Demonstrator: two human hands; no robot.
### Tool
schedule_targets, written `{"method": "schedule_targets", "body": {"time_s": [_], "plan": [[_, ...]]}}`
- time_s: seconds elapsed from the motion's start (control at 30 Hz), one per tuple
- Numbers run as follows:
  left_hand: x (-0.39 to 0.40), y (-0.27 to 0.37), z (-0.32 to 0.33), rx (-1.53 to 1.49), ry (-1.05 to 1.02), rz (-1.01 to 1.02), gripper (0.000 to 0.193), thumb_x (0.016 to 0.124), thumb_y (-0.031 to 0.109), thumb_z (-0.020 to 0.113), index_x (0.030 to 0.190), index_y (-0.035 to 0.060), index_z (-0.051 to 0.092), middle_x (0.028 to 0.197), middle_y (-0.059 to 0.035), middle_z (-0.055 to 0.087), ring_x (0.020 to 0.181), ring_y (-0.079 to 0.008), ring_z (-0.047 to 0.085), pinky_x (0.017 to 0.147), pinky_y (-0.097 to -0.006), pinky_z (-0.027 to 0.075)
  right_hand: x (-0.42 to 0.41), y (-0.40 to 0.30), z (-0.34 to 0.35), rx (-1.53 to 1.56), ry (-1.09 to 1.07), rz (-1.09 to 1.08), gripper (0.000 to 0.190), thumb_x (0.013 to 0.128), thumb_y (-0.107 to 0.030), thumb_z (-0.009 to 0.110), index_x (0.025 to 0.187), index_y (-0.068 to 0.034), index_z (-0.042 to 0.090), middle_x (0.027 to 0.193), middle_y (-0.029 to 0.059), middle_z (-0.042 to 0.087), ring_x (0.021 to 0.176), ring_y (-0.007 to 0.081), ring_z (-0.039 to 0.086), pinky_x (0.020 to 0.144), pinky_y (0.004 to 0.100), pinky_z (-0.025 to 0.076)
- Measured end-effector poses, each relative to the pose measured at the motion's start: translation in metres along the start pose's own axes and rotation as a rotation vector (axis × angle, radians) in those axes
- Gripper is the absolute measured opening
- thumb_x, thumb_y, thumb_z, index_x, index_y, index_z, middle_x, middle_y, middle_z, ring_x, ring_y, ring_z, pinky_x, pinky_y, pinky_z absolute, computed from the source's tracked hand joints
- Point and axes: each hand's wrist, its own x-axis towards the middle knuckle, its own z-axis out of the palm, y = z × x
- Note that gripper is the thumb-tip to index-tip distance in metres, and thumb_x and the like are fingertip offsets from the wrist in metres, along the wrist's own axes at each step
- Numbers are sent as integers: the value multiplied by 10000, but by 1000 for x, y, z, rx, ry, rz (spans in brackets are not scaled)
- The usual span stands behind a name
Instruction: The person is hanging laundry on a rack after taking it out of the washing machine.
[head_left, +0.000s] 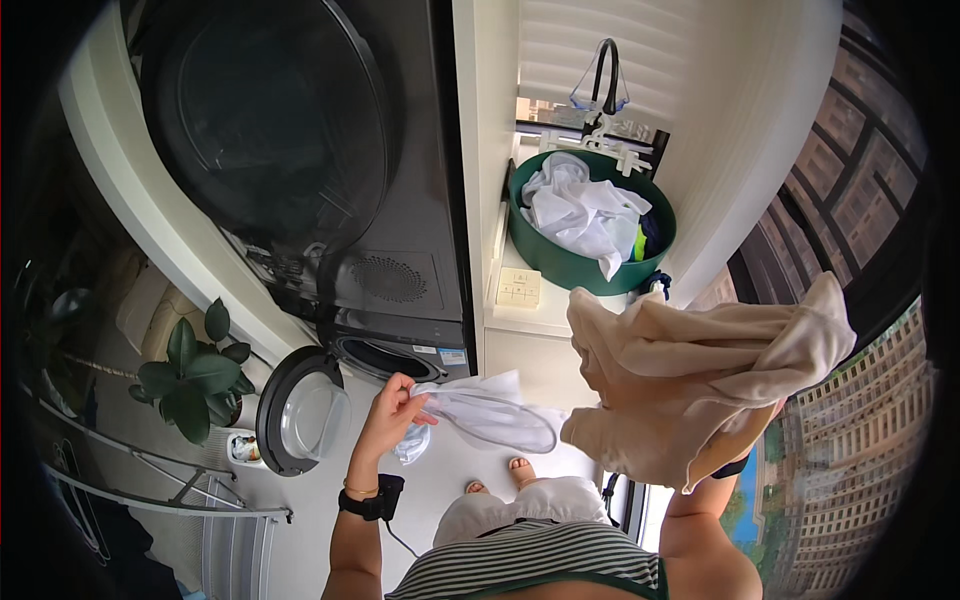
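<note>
Pinched in the fingers of my left hand (397, 411) is one end of a white mesh laundry bag (495, 416), which hangs out to the right above the floor. A bunched beige garment (675, 375) is held up at the right by my right hand, whose fingers are almost wholly hidden behind the cloth. Beyond the garment, a round green basin (570, 270) on the counter holds white cloth (585, 206) and some dark and bright green fabric. White plastic hangers (600, 142) lie at the basin's far rim, below a black faucet (611, 75).
At the left stands a dark laundry machine (405, 277); below it, a front-loading washer has its round door (289, 412) swung out. A potted plant (187, 375) and a metal drying rack (165, 510) are farther left. A light-coloured bundle (412, 444) lies on the floor. Windows line the right.
</note>
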Motion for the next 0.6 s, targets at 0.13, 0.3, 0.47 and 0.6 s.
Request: {"method": "schedule_targets", "body": {"time_s": [0.13, 0.3, 0.47, 0.6], "plan": [[13, 114, 17, -386, -190, 445, 88, 953, 22, 465, 1007, -5, 402, 958, -114, 601, 882, -213, 672, 734, -253, 504, -28, -29, 1, -308, 113, -17, 511, 831, -9, 640, 1296, -9, 426, 1226, 103, 555, 1081, 199, 566, 947, 346, 446], [61, 237, 40, -425, -253, 778, 116, 963, 67, 482, 1024, 4, 407, 1018, -124, 590, 975, -201, 639, 819, -269, 480, -27, -26, 10, -762, 132, 49, 265, 850, 17, 618, 1113, 13, 584, 1084, 42, 630, 978, 113, 579, 852, 262, 455], [136, 336, 50, -184, 188, 1159, 177, 950, 123, 538, 1027, -8, 449, 1004, -111, 613, 984, -154, 609, 871, -267, 452, -30, -43, -22, -656, 156, 219, 266, 808, 13, 656, 1070, 38, 617, 1035, 51, 654, 948, 117, 592, 840, 275, 477], [208, 391, 37, -63, 480, 1288, 195, 935, 153, 566, 1004, -4, 473, 975, -114, 625, 931, -156, 609, 848, -268, 462, -16, -34, -49, -707, -49, 353, 258, 808, 8, 659, 1063, 28, 622, 1014, 56, 664, 926, 102, 591, 812, 274, 477]]}}
